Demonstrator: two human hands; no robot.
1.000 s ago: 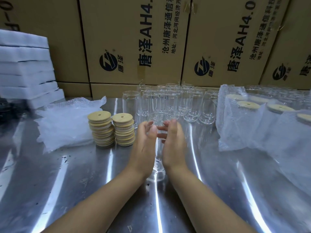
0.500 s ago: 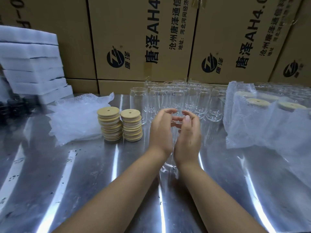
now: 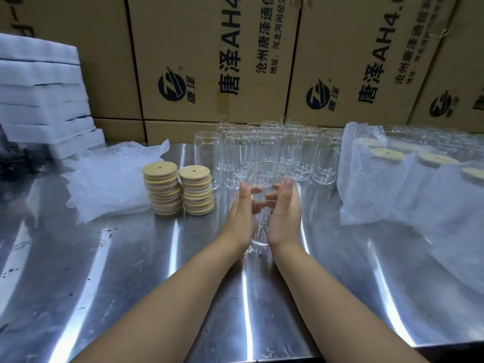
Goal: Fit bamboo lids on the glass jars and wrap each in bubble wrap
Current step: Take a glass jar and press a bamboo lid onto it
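Likely fragile and slick, the jar (image 3: 264, 174) sits between left hand (image 3: 239, 216) and right hand (image 3: 285, 213), both cupping its walls; best gripped mid-body, not by the thin rim

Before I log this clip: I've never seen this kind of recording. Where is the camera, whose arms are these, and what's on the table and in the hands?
There is no machine here. A person works bare-handed, and the single picture comes from a camera worn on their head, looking forward and down. The left hand and right hand curl around one lidless glass jar between them, at a shiny steel table. To the left stand two stacks of bamboo lids, and beyond them lies a pile of bubble wrap. Behind the hands is a cluster of empty jars. At the right are wrapped jars with lids on. White foam sheets and cartons line the back.
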